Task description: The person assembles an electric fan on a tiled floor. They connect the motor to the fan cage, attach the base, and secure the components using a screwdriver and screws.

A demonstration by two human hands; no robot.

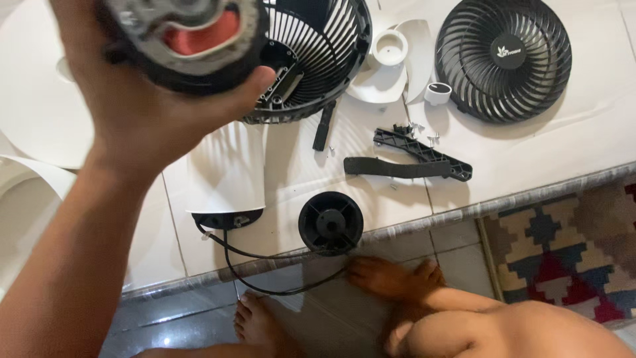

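Observation:
My left hand (142,116) is raised close to the camera at the upper left, gripping a round fan motor (189,40) that is dark grey with reddish-orange windings showing. The thumb presses against the motor's right side. Just behind it lies the black rear fan grille (324,40) on a white surface. My right hand is out of sight. My bare feet (391,275) and a knee show along the bottom edge.
On the white surface lie a white fan blade (391,59), black front grille (503,56), small white cap (437,93), black bracket (414,159), loose screws (424,136), round black motor cover (330,222) and white stand neck (228,176) with a black cable (265,265). A patterned rug (570,245) is at right.

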